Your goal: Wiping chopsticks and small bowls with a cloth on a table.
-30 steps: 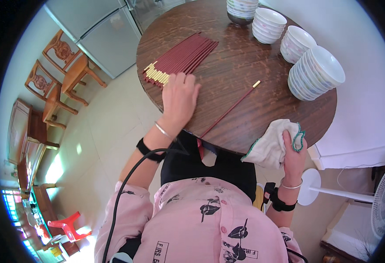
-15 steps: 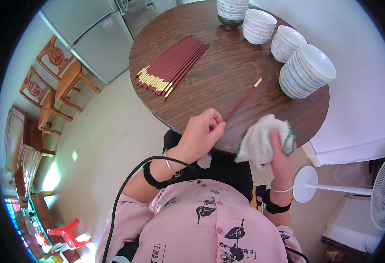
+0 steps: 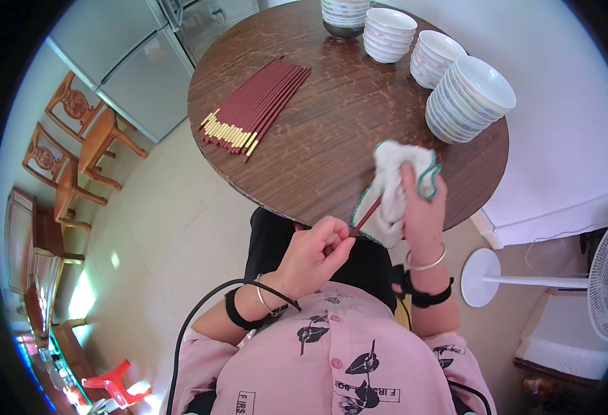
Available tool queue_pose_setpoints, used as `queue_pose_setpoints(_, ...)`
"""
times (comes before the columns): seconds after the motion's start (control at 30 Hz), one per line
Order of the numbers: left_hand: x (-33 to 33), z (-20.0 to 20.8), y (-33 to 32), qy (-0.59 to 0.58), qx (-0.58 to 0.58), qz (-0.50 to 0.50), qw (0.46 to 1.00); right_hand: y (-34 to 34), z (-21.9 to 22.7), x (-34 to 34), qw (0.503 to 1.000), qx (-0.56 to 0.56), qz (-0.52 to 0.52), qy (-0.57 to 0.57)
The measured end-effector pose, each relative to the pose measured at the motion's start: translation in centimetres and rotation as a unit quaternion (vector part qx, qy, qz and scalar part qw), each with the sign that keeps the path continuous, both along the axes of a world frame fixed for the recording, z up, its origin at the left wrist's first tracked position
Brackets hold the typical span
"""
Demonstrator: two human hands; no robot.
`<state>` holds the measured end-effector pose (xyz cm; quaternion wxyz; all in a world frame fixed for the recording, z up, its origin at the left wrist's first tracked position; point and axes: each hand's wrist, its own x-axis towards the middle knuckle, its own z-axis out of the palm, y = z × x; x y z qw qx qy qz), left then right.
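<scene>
My left hand (image 3: pixel 312 257) is closed in a pinch on the end of a dark red chopstick (image 3: pixel 367 216), just off the table's near edge. The chopstick slants up to the right, and its far part is hidden by a white cloth (image 3: pixel 387 200) with green stitched edging. My right hand (image 3: pixel 426 211) grips that cloth, which lies against the chopstick. Farther left on the round brown table (image 3: pixel 338 117), many dark red chopsticks with gold ends (image 3: pixel 259 104) rest side by side in a flat pile.
White bowls stand in stacks along the table's far right: a tall near stack (image 3: pixel 459 111), two shorter stacks (image 3: pixel 434 61) (image 3: pixel 389 38) and another stack (image 3: pixel 345 15) at the back. A white fan (image 3: pixel 605 280) is at the right. Wooden chairs (image 3: pixel 75 166) and a grey fridge (image 3: pixel 138 76) are left.
My left hand has drawn the chopstick down and toward me, off the table's edge. My right hand has brought the cloth left, onto the chopstick, whose gold end is now hidden.
</scene>
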<state>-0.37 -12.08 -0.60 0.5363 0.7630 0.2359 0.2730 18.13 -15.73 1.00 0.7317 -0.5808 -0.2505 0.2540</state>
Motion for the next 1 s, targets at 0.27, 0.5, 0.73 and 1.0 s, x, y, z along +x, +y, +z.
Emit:
queue_pose_setpoints(0.27,0.6,0.1,1.2,-0.042,0.024,0.035,0.998,-3.3,-2.6,-2.5,0.977,-0.063,0.124,-0.163)
queue_pose_setpoints(0.5,0.8,3.8,6.3,0.010,0.488,0.096,0.867,-3.7,2.5,-1.7,0.907,-0.041,0.406,-0.108)
queue_pose_setpoints(0.73,-1.9,3.8,7.9,0.140,0.538,0.007,0.831,-5.2,2.9,1.6,0.896,-0.114,0.363,-0.229)
queue_pose_setpoints(1.0,-2.7,2.4,9.2,0.139,0.510,0.049,0.847,-4.8,1.1,5.7,0.914,-0.134,0.300,-0.237)
